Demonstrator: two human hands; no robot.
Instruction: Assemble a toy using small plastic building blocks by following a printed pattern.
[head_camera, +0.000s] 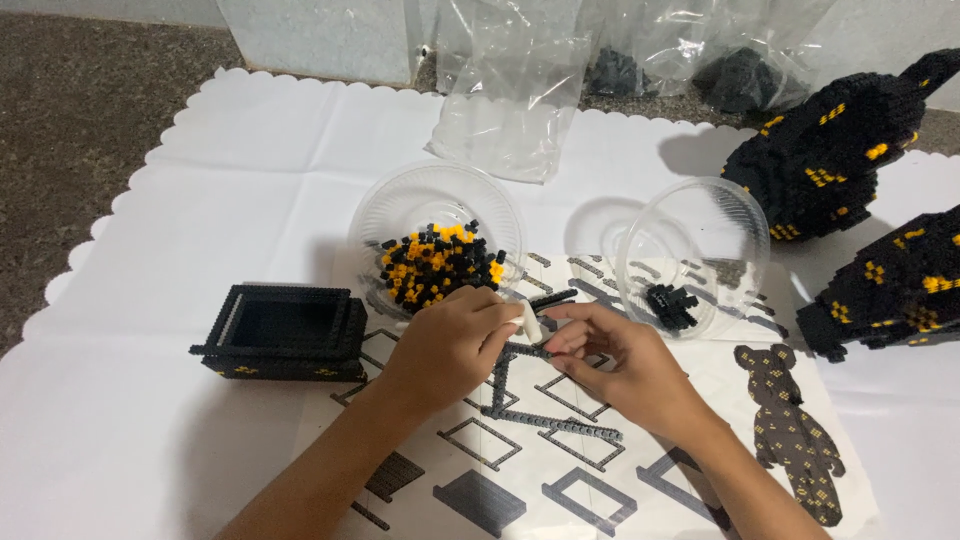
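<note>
My left hand (450, 345) pinches a small white tool (531, 320) over a thin frame of black bricks (540, 420) that lies on the printed instruction sheet (600, 470). My right hand (615, 360) meets it from the right, fingertips closed on the top of that frame. Just behind the hands stands a clear bowl (400, 210) with several black and yellow small bricks (438, 265). A hollow black brick box (285, 332) rests left of my left hand.
A second clear bowl (735, 215), tipped on its side, holds a few black bricks (672, 305). Two large black and yellow brick sections (830, 150) (900, 290) stand at the right. Clear plastic bags (510, 100) lie at the back on the white scalloped cloth (150, 430).
</note>
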